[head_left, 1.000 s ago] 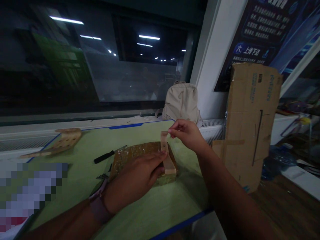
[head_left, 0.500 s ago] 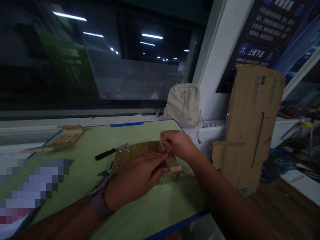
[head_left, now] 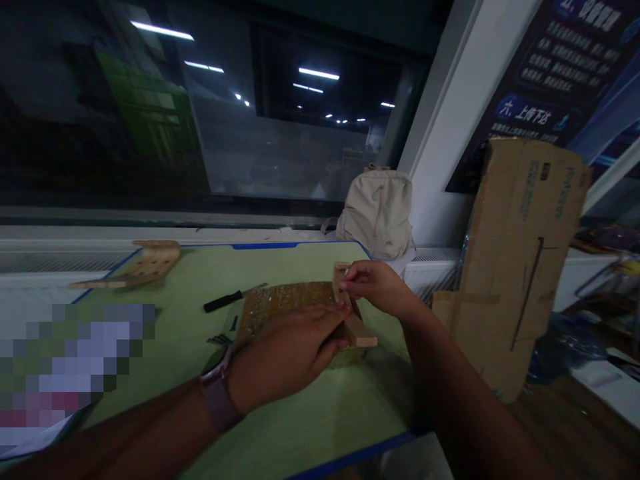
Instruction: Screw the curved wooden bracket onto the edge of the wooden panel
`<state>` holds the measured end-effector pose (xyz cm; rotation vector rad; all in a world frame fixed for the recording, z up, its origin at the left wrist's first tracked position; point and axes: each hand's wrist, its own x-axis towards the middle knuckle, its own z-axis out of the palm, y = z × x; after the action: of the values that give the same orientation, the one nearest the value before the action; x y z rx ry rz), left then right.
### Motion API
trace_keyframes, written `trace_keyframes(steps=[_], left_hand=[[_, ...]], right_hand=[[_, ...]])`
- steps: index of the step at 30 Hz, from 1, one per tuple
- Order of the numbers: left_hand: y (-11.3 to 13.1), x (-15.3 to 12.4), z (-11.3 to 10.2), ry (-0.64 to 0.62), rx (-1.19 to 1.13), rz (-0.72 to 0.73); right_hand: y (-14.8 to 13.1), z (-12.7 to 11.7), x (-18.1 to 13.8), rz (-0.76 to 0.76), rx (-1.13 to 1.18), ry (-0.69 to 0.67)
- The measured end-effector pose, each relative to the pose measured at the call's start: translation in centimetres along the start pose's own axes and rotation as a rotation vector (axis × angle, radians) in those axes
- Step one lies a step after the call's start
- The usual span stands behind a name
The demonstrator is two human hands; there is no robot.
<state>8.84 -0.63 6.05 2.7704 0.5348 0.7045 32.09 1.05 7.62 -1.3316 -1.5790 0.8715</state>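
Note:
My left hand reaches over a brown, tape-wrapped block. Its fingertips and thumb close against a pale wooden piece at the block's right end. At the upper part of that piece, my right hand has thumb and forefinger pinched together. A small dark spot shows by those fingertips; I cannot tell whether it is a hole or a held part. A black-handled screwdriver lies left of the block, its shaft pointing right. Several dark screws rest near my left wrist.
A curved wooden piece with holes lies at the back left of the green table. A beige backpack stands behind the table by the window. Flattened cardboard leans on the right. A blurred-out patch covers the left front.
The view has shifted, so everything sits a little further right. My right fingers have drawn slightly off the wooden piece's top, uncovering more of it. My left hand keeps its place.

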Motion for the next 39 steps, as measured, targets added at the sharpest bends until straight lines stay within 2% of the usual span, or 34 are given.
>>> trace_keyframes(steps=[3, 10, 14, 27, 35, 39], left_hand=[[0.1, 0.0, 0.0, -0.001, 0.01, -0.004], [0.3, 0.1, -0.1, 0.005, -0.009, -0.008], [0.4, 0.1, -0.1, -0.002, 0.008, -0.009], [1.2, 0.1, -0.5, 0.028, 0.124, 0.1], [2.0, -0.5, -0.5, 0.228, 0.322, 0.24], [2.7, -0.9, 0.0, 0.24, 0.295, 0.319]], right_hand=[[0.1, -0.1, 0.2, 0.123, 0.131, -0.002], [0.0, -0.4, 0.2, 0.312, 0.169, 0.073], [0.3, -0.9, 0.4, 0.377, 0.162, 0.014], [0.6, -1.6, 0.3, 0.314, 0.304, -0.202], [1.5, -2.2, 0.4, 0.283, 0.383, -0.147], [1.8, -2.7, 0.4, 0.301, 0.406, -0.159]])
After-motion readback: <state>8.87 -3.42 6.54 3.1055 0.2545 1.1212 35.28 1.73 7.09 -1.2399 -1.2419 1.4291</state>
